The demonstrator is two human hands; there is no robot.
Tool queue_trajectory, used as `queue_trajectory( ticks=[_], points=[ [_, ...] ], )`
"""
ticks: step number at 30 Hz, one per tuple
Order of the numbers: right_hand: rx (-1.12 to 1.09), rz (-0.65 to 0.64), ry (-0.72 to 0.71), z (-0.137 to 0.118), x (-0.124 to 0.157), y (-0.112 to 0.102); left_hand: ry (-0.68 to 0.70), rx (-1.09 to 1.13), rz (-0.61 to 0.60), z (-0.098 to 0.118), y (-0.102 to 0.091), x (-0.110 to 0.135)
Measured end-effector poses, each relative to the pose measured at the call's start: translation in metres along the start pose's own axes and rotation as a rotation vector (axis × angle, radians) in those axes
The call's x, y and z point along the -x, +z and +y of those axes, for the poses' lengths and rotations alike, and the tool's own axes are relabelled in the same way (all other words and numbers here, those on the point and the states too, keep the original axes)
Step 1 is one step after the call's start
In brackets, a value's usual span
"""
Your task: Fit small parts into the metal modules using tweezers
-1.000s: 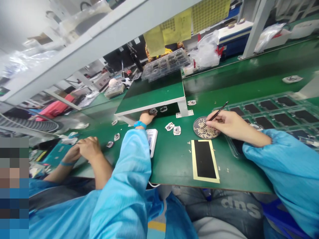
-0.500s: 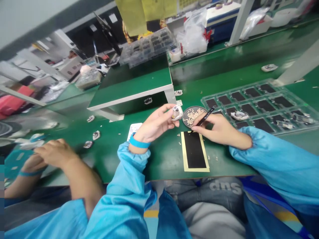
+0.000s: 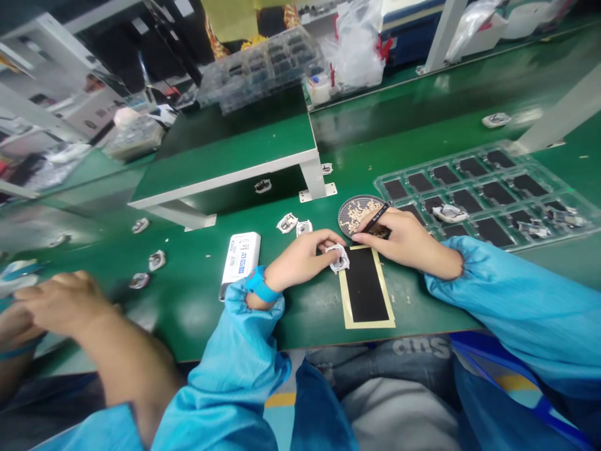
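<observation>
My left hand pinches a small white plastic housing by the upper left corner of a black sheet on yellow backing. My right hand is closed around black tweezers, the tips low by the sheet's top edge and too small to make out. Directly behind the right fingers sits a round grey dish of tiny beige pieces. Two more white housings lie beyond my left hand. A white box with blue print is beside my left wrist.
A clear tray with dark pads and loose parts spreads to the right. At the back stands a green-topped riser carrying clear trays. Another person's hands are at the far left, near several loose housings.
My left hand has lowered with the white housing, from beside the dish to the sheet's corner. My right hand has shifted slightly left, still holding the tweezers. The camera view has shifted.
</observation>
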State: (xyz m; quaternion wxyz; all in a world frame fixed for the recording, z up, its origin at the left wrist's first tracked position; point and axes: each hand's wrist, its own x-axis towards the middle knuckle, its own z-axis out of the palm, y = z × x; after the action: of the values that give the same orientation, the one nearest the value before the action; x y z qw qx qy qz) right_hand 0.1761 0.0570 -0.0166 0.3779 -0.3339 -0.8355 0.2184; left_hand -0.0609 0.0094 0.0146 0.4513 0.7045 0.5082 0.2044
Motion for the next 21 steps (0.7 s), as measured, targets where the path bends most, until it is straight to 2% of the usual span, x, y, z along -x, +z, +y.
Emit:
queue_trajectory(
  ticks=[6,12,16,21],
  points=[
    [-0.05,-0.023,0.02,0.0,-0.001,0.001,-0.014,-0.204,0.004,-0.004,0.008,-0.003],
    [-0.07,-0.022,0.051,-0.001,-0.001,0.002,-0.004,-0.316,0.028,0.003,0.012,-0.001],
    [-0.127,-0.002,0.061,-0.009,-0.001,-0.004,-0.022,-0.311,0.039,0.005,0.012,-0.001],
    [-0.185,0.032,0.042,-0.017,0.0,-0.011,-0.036,-0.175,-0.005,-0.001,0.009,-0.003]
  ],
)
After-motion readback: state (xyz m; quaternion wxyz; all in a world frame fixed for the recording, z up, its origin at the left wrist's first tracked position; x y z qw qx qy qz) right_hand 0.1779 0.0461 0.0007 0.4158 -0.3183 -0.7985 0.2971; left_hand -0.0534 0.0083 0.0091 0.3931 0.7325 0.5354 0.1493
